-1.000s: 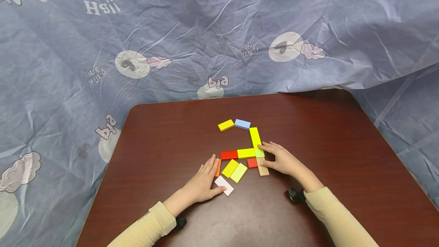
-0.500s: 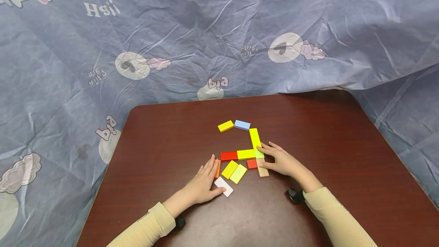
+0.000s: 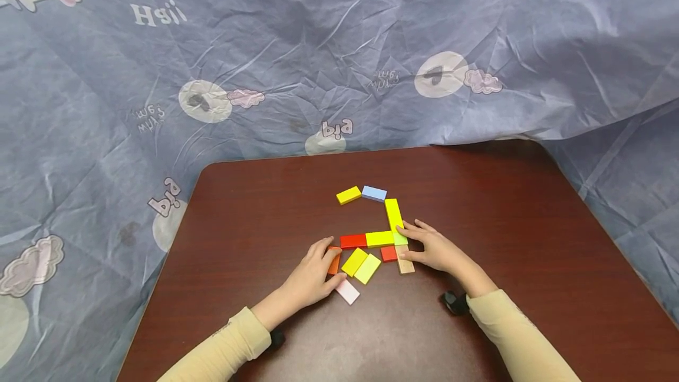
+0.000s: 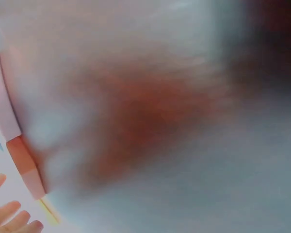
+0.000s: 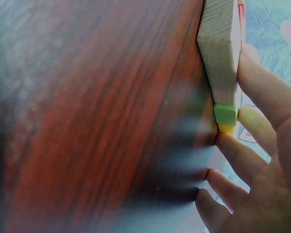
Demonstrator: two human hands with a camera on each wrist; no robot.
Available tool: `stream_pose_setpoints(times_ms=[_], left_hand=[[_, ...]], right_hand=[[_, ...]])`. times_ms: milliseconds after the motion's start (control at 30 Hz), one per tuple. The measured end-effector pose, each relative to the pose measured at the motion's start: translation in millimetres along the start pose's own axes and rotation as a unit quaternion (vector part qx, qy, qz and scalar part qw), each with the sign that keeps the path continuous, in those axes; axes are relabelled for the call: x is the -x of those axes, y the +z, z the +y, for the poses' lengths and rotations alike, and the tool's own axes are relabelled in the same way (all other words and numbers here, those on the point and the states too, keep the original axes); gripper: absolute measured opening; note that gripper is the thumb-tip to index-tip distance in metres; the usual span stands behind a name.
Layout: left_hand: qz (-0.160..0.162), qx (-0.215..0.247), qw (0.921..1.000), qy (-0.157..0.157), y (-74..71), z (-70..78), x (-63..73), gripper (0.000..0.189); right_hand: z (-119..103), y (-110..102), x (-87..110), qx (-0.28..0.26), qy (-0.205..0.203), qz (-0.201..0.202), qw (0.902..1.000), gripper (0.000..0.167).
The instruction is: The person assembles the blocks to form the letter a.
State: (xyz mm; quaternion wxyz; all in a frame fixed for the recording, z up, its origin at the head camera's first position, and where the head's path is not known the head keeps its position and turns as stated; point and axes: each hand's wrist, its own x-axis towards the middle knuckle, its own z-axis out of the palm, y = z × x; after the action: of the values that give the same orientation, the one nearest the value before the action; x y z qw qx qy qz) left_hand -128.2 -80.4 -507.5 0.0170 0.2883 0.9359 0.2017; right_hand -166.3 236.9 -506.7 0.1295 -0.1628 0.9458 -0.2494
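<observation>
My left hand [image 3: 307, 276] reaches over an orange block [image 3: 333, 262], its fingers bent at the block's far end. The thumb covers the upper corner of a white block [image 3: 349, 293]; whether it touches is unclear. Much of the left wrist view is blurred, with fingers [image 4: 12, 213] low at the left. On the other side, my right hand [image 3: 440, 253] rests its thumb on a plain wooden block [image 3: 406, 262] and its index finger by a light green block [image 3: 400, 239]. The right wrist view shows the thumb against the wooden block [image 5: 220, 63], fingers spread beyond the green block [image 5: 225, 114].
A red block [image 3: 353, 241] and a yellow block [image 3: 379, 239] form a row to the green one. A long yellow strip [image 3: 394, 215] runs toward a blue block [image 3: 373, 194]. Two loose yellow blocks [image 3: 367, 269] and a small red block [image 3: 389, 253] lie between the hands.
My left fingers have bent and drawn back, uncovering more of the orange block. The left thumb has shifted from the white block's middle to its upper corner. My right hand stays almost still.
</observation>
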Motion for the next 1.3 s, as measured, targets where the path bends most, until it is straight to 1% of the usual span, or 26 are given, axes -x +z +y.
stream_pose_setpoints(times_ms=[100,200,300,433,533,667,767,900,1033,1300], left_hand=[[0.026,-0.019,0.9993,0.021,-1.7,4.8,-6.5,0.040],[0.034,-0.035,0.9983,0.032,-2.2,11.1,-15.3,0.031],[0.022,-0.046,0.9981,0.034,-0.7,17.8,-23.6,0.029],[0.001,-0.051,0.9984,0.023,3.2,26.2,-31.1,0.029],[-0.004,-0.060,0.9979,0.023,6.2,31.7,-33.9,0.029],[-0.016,-0.088,0.9957,0.023,9.9,40.2,-37.0,0.035],[-0.033,-0.105,0.9939,0.010,12.3,46.4,-39.3,0.042],[-0.053,-0.116,0.9918,0.002,14.9,51.8,-42.1,0.043],[-0.065,-0.131,0.9892,0.012,17.1,54.5,-43.9,0.041],[-0.075,-0.176,0.9808,0.036,17.4,62.3,-47.7,0.036]], right_hand=[[-0.1,1.7,1.0,-0.004,-0.002,-0.002,1.0000,0.071],[0.1,1.8,1.2,-0.003,-0.006,0.001,1.0000,0.070],[0.7,0.8,0.8,-0.005,-0.007,0.003,1.0000,0.070],[1.8,0.3,0.2,-0.002,-0.012,0.002,0.9999,0.070],[2.0,0.4,0.4,-0.003,-0.012,0.001,0.9999,0.070],[2.6,0.4,0.5,-0.005,-0.011,0.002,0.9999,0.070],[3.5,0.6,-0.3,-0.005,-0.010,0.001,0.9999,0.070],[3.2,0.6,-0.6,-0.007,-0.006,0.000,1.0000,0.071],[2.2,0.9,-0.4,-0.010,-0.003,0.002,0.9999,0.072],[2.6,1.2,-0.5,-0.008,-0.011,0.008,0.9999,0.072]])
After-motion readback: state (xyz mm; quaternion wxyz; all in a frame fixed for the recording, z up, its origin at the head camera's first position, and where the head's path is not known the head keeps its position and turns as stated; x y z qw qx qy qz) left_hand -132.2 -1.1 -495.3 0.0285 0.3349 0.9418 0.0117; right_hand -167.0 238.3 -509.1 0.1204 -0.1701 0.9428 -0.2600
